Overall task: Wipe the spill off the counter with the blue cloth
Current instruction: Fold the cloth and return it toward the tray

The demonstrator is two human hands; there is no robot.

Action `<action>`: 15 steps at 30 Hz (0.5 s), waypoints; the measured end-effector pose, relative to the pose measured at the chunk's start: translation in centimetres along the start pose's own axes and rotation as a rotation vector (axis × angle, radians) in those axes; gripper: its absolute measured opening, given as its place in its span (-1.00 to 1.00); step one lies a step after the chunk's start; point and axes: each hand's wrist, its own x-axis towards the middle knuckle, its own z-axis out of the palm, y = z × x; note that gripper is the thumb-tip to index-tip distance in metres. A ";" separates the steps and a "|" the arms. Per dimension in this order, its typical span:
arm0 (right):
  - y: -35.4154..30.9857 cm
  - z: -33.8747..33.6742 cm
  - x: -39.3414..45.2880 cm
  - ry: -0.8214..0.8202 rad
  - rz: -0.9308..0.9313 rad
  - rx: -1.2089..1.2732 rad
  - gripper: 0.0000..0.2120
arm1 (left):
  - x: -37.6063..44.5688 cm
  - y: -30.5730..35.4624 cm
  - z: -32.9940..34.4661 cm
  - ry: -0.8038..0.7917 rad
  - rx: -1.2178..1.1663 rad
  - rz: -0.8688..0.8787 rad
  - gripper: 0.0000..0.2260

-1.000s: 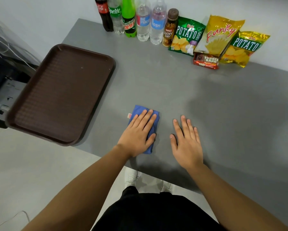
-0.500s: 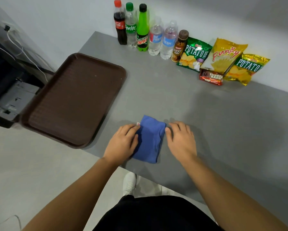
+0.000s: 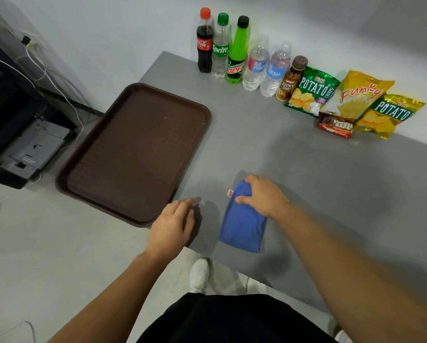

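Observation:
A folded blue cloth (image 3: pixel 242 226) with a small red tag lies on the grey counter (image 3: pixel 306 169) near its front edge. My right hand (image 3: pixel 263 195) rests on the cloth's far end, fingers curled over its top edge and gripping it. My left hand (image 3: pixel 172 225) lies on the counter to the left of the cloth, apart from it, fingers loosely spread and holding nothing. No spill is plainly visible on the grey surface.
A brown tray (image 3: pixel 135 149) sits at the counter's left, overhanging the edge. Several drink bottles (image 3: pixel 237 50) stand along the back wall. Chip bags (image 3: pixel 351 97) and a red snack bar pack (image 3: pixel 334 126) lie at the back right. A black machine (image 3: pixel 21 134) stands on the floor at left.
My left hand has come off the cloth and moved left onto the bare counter. My right hand has moved onto the cloth's far end and closed on it.

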 end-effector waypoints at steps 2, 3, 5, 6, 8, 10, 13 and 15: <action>-0.2 0.0 0.3 -0.037 -0.001 -0.025 -0.54 | 0.1 -0.4 -0.2 -0.030 -0.008 0.033 -0.72; -0.3 -0.1 0.4 -0.051 -0.003 -0.035 -0.59 | 0.1 -0.5 -0.4 -0.041 -0.010 0.052 -0.72; -0.6 -0.6 0.5 -0.074 -0.014 -0.050 -0.66 | 0.3 -0.6 -0.6 -0.062 -0.011 0.071 -0.71; -0.7 -0.9 0.4 -0.087 -0.022 -0.060 -0.69 | 0.4 -0.6 -0.8 -0.074 -0.011 0.070 -0.71; -0.9 -1.3 0.1 -0.115 -0.034 -0.085 -0.76 | 0.7 -0.4 -1.1 -0.089 -0.015 0.063 -0.70; -0.9 -1.5 -0.4 -0.138 -0.048 -0.085 -0.76 | 0.9 0.1 -1.3 -0.098 -0.027 0.049 -0.69; -1.0 -2.2 -0.9 -0.142 -0.098 -0.015 -0.74 | 1.4 1.0 -1.5 -0.106 -0.065 0.028 -0.69; -1.5 -3.1 -1.0 -0.161 -0.136 0.029 -0.71 | 1.9 1.8 -1.4 -0.092 -0.090 -0.003 -0.71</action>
